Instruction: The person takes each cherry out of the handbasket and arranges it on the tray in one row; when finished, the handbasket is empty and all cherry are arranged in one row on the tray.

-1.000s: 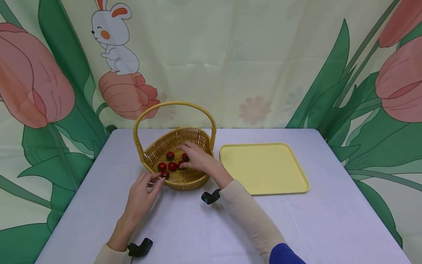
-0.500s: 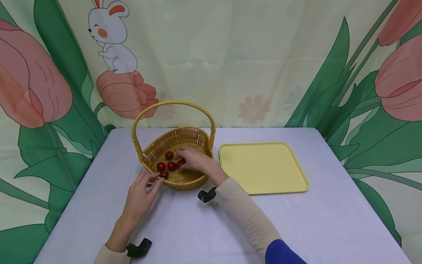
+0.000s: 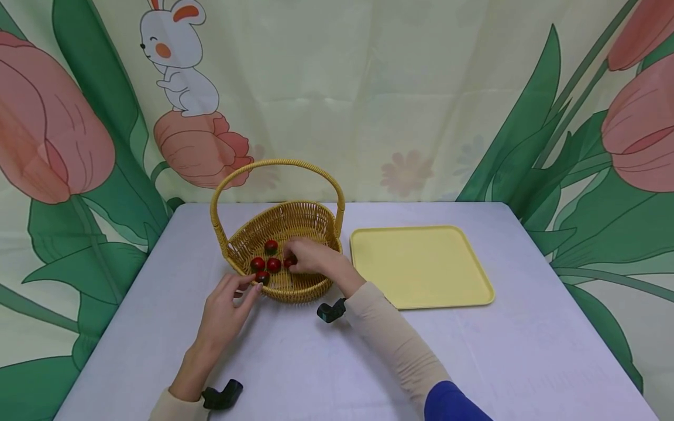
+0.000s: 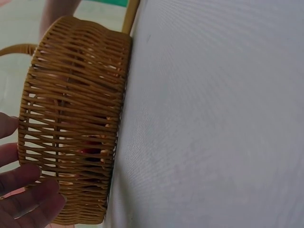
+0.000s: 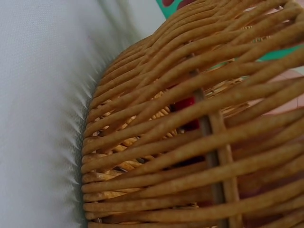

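Note:
In the head view, a wicker basket point(image 3: 310, 213) with a tall arched handle holds several small, round, dark red fruits point(image 3: 273, 265). At its front-left rim, my left hand point(image 3: 226, 307) grips the basket. The left wrist view shows fingers point(image 4: 33, 197) of that hand against the woven outer wall. My right hand point(image 3: 316, 257) reaches over the right side into the basket, its fingers curled down around a red fruit point(image 3: 289, 262) that is partly covered. Those fingertips are hidden in the right wrist view, where the basket wall point(image 5: 156, 118) fills most of the picture.
A shallow yellow tray point(image 3: 421, 266) lies right of the basket on the white-covered table point(image 3: 295, 362). Behind the table hangs a curtain point(image 3: 421, 99) printed with flowers and a rabbit. Black wrist cameras point(image 3: 223, 394) are worn on both arms.
Inside the basket my right hand has moved slightly lower, and its fingers have curled in over a fruit at the right of the group. My left hand stays at the rim.

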Demonstrator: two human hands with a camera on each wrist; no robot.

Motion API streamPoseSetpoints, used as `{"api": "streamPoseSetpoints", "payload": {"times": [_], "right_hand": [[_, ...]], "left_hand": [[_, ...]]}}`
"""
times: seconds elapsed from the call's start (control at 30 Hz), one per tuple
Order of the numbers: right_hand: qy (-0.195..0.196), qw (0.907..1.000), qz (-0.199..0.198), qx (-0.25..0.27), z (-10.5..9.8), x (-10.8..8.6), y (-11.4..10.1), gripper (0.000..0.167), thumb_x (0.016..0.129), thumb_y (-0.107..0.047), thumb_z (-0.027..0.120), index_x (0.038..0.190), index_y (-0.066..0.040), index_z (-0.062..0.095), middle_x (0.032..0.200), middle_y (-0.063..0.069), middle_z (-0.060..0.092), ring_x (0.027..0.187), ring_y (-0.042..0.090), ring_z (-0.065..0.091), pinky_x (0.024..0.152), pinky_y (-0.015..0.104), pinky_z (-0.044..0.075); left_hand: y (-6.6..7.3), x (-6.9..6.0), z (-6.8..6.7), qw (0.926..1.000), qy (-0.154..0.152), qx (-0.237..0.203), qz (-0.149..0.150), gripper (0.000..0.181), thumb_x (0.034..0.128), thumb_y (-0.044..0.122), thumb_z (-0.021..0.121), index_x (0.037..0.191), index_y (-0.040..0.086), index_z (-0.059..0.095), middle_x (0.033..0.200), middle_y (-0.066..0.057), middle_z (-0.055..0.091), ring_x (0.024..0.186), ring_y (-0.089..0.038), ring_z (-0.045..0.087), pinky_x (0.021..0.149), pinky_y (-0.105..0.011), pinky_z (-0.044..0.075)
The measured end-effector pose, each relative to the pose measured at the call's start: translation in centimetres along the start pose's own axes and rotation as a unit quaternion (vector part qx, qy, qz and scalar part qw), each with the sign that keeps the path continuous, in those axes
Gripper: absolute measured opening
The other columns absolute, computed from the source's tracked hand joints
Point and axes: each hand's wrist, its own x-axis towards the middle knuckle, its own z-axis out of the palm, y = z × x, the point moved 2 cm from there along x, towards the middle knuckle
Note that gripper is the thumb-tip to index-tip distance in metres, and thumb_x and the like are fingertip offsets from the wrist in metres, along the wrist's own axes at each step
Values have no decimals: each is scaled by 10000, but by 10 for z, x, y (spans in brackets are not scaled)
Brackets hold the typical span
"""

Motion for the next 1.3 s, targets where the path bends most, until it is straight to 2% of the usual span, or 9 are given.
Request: {"api": "streamPoseSetpoints", "payload": {"times": [0.3, 0.67, 0.8, 0.93, 1.13, 1.3], "right_hand": [[121, 9987, -432, 225, -5, -6, 0, 250, 999, -163, 587, 1234, -174, 673, 1174, 10, 662, 1019, 135, 573, 873, 262, 507], [430, 9962, -192, 726, -16, -25, -2, 344, 948, -142, 694, 1280, -121, 607, 1300, 47, 589, 1190, 176, 563, 1015, 306, 507], [741, 9931, -200, 881, -20, -36, -1, 325, 946, -124, 692, 1259, -110, 605, 1285, 57, 560, 1171, 178, 549, 1000, 316, 510], [1211, 9883, -246, 894, -23, -49, 0, 297, 940, -125, 702, 1222, -112, 612, 1227, 48, 578, 1125, 171, 568, 962, 314, 528], [1770, 9764, -410, 1169, -26, -66, 1, 276, 933, -141, 711, 1188, -96, 616, 1159, 48, 604, 1019, 163, 604, 881, 325, 564], [2131, 9682, -575, 1177, -28, -78, 1, 287, 928, -166, 722, 1184, -89, 617, 1156, 42, 634, 1054, 158, 607, 905, 327, 556]], "left_hand": [[0, 0, 0, 10000, 8, -53, 6, 284, 939, 209, 716, 1149, 20, 687, 1035, -110, 655, 945, -260, 661, 774, -473, 595], [2, 1, -2, 10000, 8, -35, 28, 277, 928, 183, 726, 1137, 6, 683, 1022, -124, 653, 934, -278, 661, 779, -478, 595], [3, 1, -1, 10000, 12, -54, 34, 277, 924, 174, 730, 1136, 3, 681, 1022, -128, 655, 932, -281, 661, 780, -480, 594], [3, 1, 0, 10000, -7, -34, 25, 281, 925, 181, 729, 1140, 7, 680, 1026, -126, 657, 929, -277, 661, 782, -480, 595], [3, 0, -2, 10000, -5, -10, 3, 287, 926, 183, 729, 1153, 14, 680, 1030, -114, 658, 936, -272, 661, 778, -475, 595], [2, 0, -1, 10000, -10, -13, -14, 296, 928, 191, 727, 1162, 16, 680, 1028, -109, 657, 936, -270, 659, 783, -476, 594]]}}
